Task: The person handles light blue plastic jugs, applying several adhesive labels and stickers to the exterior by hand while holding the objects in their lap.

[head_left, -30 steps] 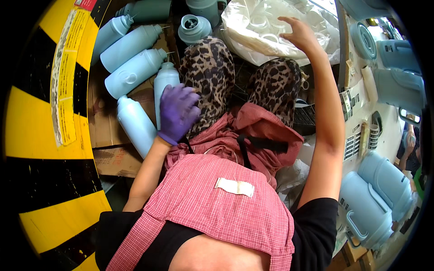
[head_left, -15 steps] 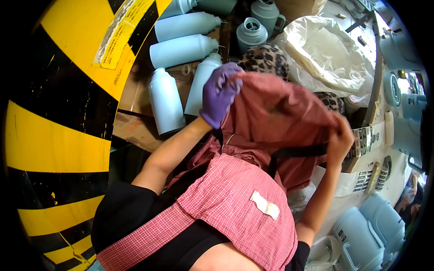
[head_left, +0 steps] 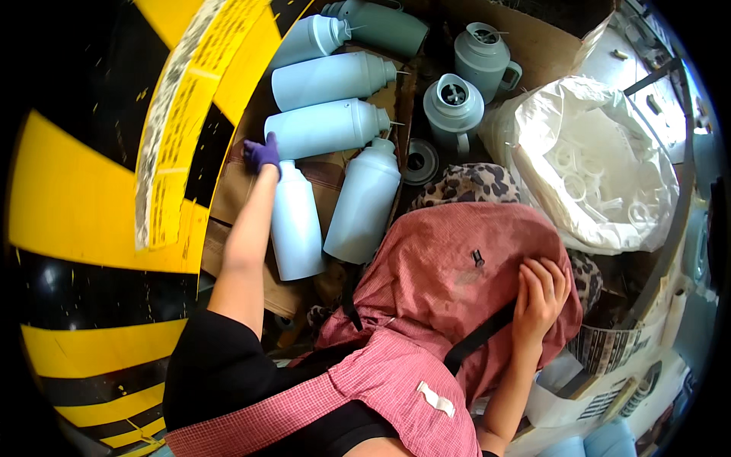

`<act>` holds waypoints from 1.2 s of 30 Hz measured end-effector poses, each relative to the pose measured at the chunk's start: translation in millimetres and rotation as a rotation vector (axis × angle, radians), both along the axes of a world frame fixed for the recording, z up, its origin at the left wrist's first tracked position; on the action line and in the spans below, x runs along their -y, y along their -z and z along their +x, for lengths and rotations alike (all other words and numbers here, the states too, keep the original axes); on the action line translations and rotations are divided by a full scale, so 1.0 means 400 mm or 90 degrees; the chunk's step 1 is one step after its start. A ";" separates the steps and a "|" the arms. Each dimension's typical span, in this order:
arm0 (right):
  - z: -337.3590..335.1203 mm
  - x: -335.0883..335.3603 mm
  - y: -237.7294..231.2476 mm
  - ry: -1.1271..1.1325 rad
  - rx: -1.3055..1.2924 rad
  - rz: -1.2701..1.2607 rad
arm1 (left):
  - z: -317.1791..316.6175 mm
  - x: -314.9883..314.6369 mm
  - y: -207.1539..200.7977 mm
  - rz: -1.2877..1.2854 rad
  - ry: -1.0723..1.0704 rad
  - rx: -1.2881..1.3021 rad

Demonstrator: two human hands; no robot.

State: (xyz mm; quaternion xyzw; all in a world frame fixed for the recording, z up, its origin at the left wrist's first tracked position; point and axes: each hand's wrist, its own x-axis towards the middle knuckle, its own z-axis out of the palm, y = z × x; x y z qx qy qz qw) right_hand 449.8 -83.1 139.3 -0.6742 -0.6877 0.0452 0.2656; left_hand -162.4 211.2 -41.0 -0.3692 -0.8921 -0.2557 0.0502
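My left hand [head_left: 263, 154], in a purple glove, reaches to the base of a light-blue vacuum flask body [head_left: 324, 128] lying on its side. Its fingers are apart, and the thumb is at the flask's bottom edge. Just below that hand lies another light-blue flask body [head_left: 297, 221], its neck towards the far side; a further one [head_left: 364, 202] slants beside it. My bare right hand [head_left: 541, 297] rests flat on the red checked apron [head_left: 457, 236] spread over my lap, fingers stretched out. A small black piece [head_left: 477, 257] lies on the apron.
Cardboard [head_left: 327, 171] lies under the flasks. Two upright flasks with handles [head_left: 454, 107] stand beyond my lap, near a round lid [head_left: 420, 161]. A white sack [head_left: 525, 145] of pale rings stands at right. A yellow-and-black striped panel [head_left: 106, 305] bounds the left side.
Both hands have let go of the apron's raised edge, which now lies over my lap. My left hand has moved left to the flasks; my right has settled on the cloth. The view has shifted.
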 end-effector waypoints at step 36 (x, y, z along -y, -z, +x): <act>-0.009 0.099 -0.587 -0.322 -0.068 0.135 | 1.022 0.508 -0.871 -0.225 1.456 1.028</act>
